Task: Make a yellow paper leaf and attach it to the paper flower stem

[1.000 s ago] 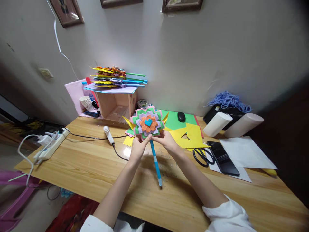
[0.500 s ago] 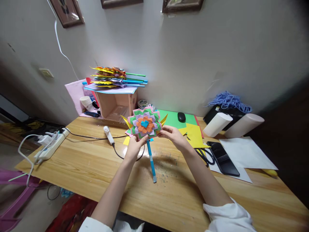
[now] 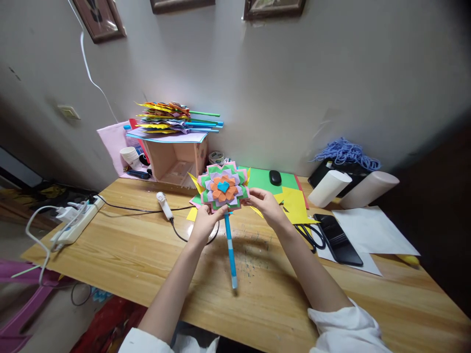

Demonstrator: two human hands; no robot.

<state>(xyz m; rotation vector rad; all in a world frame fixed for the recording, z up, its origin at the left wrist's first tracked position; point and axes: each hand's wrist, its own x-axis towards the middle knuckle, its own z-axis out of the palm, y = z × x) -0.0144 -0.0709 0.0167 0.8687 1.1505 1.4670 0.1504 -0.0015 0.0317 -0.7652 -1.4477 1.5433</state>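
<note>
A layered paper flower [image 3: 223, 188] faces me above the middle of the wooden table, with a blue heart at its centre and orange, lilac, green and pink layers around it. Its blue stick [image 3: 230, 247] points down toward the near edge. My left hand [image 3: 205, 221] pinches the flower's lower left edge, thumb in front. On the right edge, my right hand [image 3: 265, 206] grips the petals between thumb and fingers. Yellow pointed paper leaves stick out behind both sides of the flower.
A cardboard box [image 3: 176, 159] at the back carries stacked paper flowers [image 3: 164, 117]. Left are a power strip [image 3: 83, 220] and a white corded tool [image 3: 164, 206]. Right are a mouse [image 3: 275, 177], yellow paper [image 3: 296, 206], scissors [image 3: 311, 238], a phone [image 3: 338, 240] and white rolls [image 3: 330, 188].
The flower has tilted and shifted slightly right between my hands, and the lower end of its stick reaches nearer to me. The camera view has moved a little.
</note>
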